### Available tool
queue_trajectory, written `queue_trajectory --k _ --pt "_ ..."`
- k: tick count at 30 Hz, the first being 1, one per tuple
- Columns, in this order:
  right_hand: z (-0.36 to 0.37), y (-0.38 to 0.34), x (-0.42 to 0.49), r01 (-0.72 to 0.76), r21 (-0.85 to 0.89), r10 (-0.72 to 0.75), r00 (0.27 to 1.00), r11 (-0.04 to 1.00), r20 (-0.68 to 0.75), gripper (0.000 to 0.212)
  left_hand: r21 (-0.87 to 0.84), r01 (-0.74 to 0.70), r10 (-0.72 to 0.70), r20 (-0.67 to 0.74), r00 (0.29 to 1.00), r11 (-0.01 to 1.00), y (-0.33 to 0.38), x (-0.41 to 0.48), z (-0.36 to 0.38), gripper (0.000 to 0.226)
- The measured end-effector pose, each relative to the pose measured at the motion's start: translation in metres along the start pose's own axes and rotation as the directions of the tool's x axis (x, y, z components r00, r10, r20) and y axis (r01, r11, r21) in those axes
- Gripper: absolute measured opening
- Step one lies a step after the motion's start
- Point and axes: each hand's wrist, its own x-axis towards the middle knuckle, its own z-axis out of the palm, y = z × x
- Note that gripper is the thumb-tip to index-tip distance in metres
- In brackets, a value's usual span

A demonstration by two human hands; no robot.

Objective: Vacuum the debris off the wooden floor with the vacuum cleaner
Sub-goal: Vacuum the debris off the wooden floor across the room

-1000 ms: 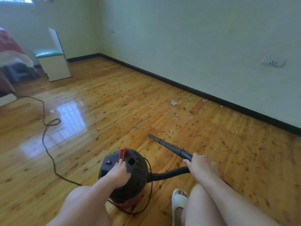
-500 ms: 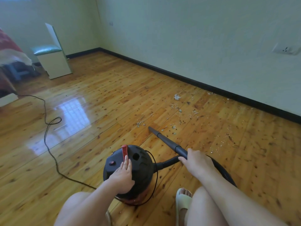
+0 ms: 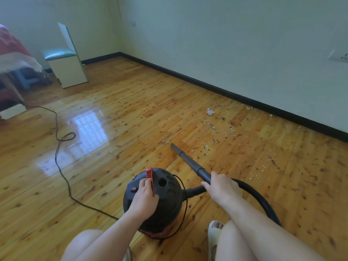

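the right hand (image 3: 222,185) is clamped round the black wand (image 3: 188,161), fingers curled over its upper end just where the ribbed hose (image 3: 260,201) joins. the wand slants forward and to the left, and its tip (image 3: 172,146) is down at the wooden floor (image 3: 113,110). the left hand (image 3: 145,196) lies on top of the vacuum cleaner (image 3: 169,200), fingers together against the side of the red handle (image 3: 149,174); whether they hook round it, i cannot tell.

the vacuum cleaner, a round black drum, stands on the floor between the person's bare knees. the hose loops out to the right of it and back behind the right arm. a pale sandal (image 3: 213,234) shows between the drum and the right leg.

the debris (image 3: 206,147) lies just beyond and to the right of the tip: small pale crumbs and dark specks strewn toward the black baseboard (image 3: 244,99), with a bigger white scrap (image 3: 210,111) farther out.

a thin power cord (image 3: 56,157) snakes off to the left with one loop in it. a white stool with a green seat (image 3: 66,68) stands near the far corner, beside a bed with a red cover (image 3: 11,48). a wall socket (image 3: 339,56) sits at the right edge.
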Motion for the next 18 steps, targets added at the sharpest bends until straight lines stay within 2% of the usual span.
queue_trajectory --k 4,8,12,18 --pt "0.002 -0.006 0.004 0.023 0.006 -0.023 1.0 1.0 -0.012 0.04 -0.111 0.097 -0.103 -0.052 0.993 0.989 -0.003 0.015 0.001 0.056" --pt "0.003 -0.009 0.006 0.043 0.015 -0.042 0.999 0.999 -0.02 0.039 -0.171 0.209 -0.211 0.008 0.978 0.963 -0.007 0.031 -0.001 0.046" --pt "0.004 -0.009 0.007 0.056 0.009 -0.055 0.998 0.998 -0.027 0.04 -0.137 0.245 -0.241 0.046 0.969 0.96 -0.01 0.043 -0.001 0.029" --pt "0.007 -0.014 0.011 0.078 0.011 -0.078 0.997 0.997 -0.02 0.04 -0.123 0.216 -0.211 0.049 0.976 0.969 -0.009 0.052 0.0 0.018"
